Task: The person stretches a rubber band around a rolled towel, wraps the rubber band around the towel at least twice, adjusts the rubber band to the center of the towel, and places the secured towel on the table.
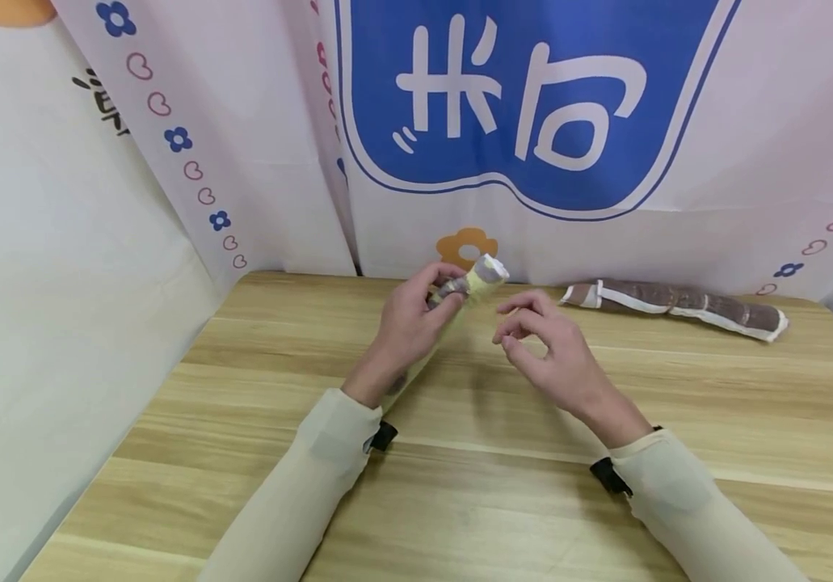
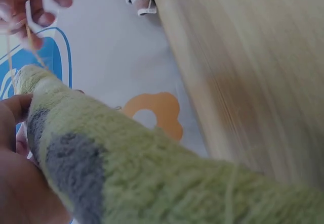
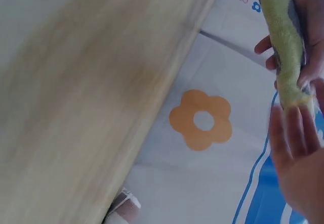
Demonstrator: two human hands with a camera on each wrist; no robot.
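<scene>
My left hand (image 1: 409, 315) grips a rolled-up fuzzy towel (image 1: 487, 276) near its far end. The roll is yellow-green with grey patches and slants up off the table toward the back. In the left wrist view the towel (image 2: 152, 158) fills the lower part, and a thin yellowish rubber band (image 2: 32, 44) stretches from its end to the fingers of my right hand. That right hand (image 1: 557, 356) stands just right of the roll's tip, fingers bent, holding the band. In the right wrist view its fingers are blurred and overlap the roll's end.
A brown rolled towel (image 1: 685, 301) with white edging, bound by thin bands, lies at the back right of the wooden table (image 1: 460, 501). Behind the table hangs a printed cloth (image 1: 271, 194) with a blue sign and flowers. Pale cloth also covers the left side.
</scene>
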